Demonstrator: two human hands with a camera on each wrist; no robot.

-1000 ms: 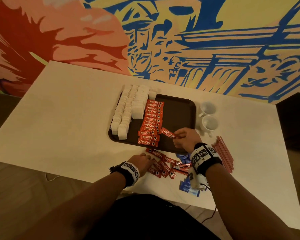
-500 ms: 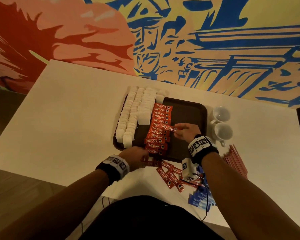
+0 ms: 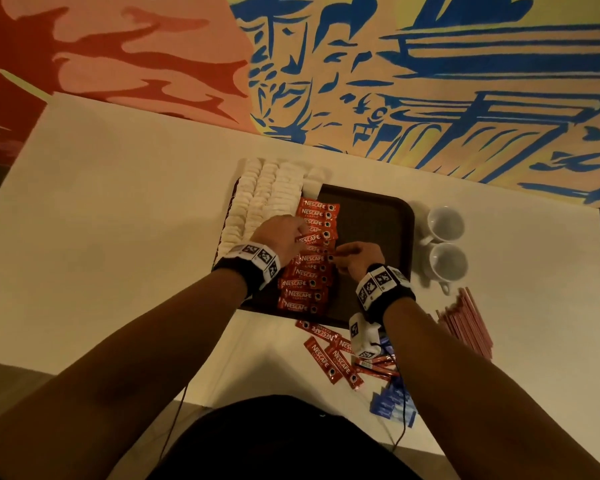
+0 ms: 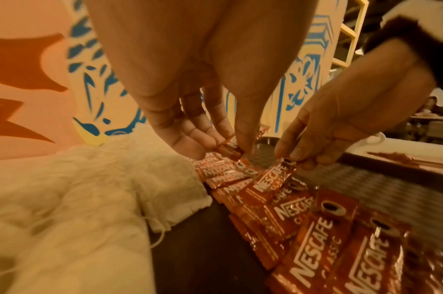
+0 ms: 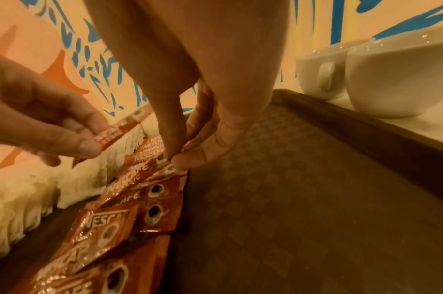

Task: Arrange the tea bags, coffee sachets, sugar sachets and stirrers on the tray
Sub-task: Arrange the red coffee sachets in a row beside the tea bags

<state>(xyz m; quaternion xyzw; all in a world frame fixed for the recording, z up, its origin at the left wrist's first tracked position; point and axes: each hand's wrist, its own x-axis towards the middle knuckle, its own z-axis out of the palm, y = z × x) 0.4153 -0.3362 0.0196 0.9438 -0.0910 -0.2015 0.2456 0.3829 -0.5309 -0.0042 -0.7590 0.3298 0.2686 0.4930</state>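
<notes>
"NESCAFE CLASSIC" was printed in white on the red coffee sachets point(image 3: 312, 258) laid in a row on the tray point(image 3: 371, 216). The same wording was read on the loose sachets point(image 3: 329, 355) lying on the table point(image 3: 118, 220) below the tray. Black-and-white square code markers point(image 3: 378, 282) were carried on the wristbands; no letters could be read on them.
</notes>
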